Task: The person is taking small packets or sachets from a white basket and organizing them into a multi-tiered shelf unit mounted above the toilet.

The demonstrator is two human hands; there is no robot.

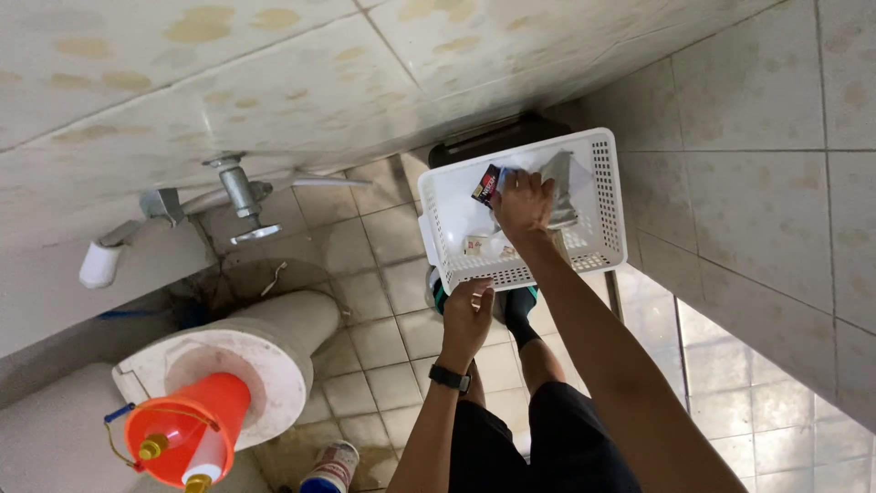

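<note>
Basket still being emptied, one hand inside

Basket (598, 196), white and slotted, sits at about one o'clock in the head view, held up over the tiled floor (383, 265) and close to the tiled wall (757, 183). The left hand (468, 309) grips its near rim from below, fingers curled tight around the edge, a black watch (449, 377) on that wrist. The right hand (522, 203) reaches in from six o'clock, arm stretched long, fingers closed around a crumpled silvery wrapper (558, 178). By my judgement the clearing-out is partway: a dark red-marked packet (486, 185) lies at the hand's nine o'clock, and small pale scraps (476, 244) rest at seven o'clock on the basket bottom. An orange cone-shaped thing (187, 429) stands on the toilet (265, 351), well apart at eight o'clock.
</note>
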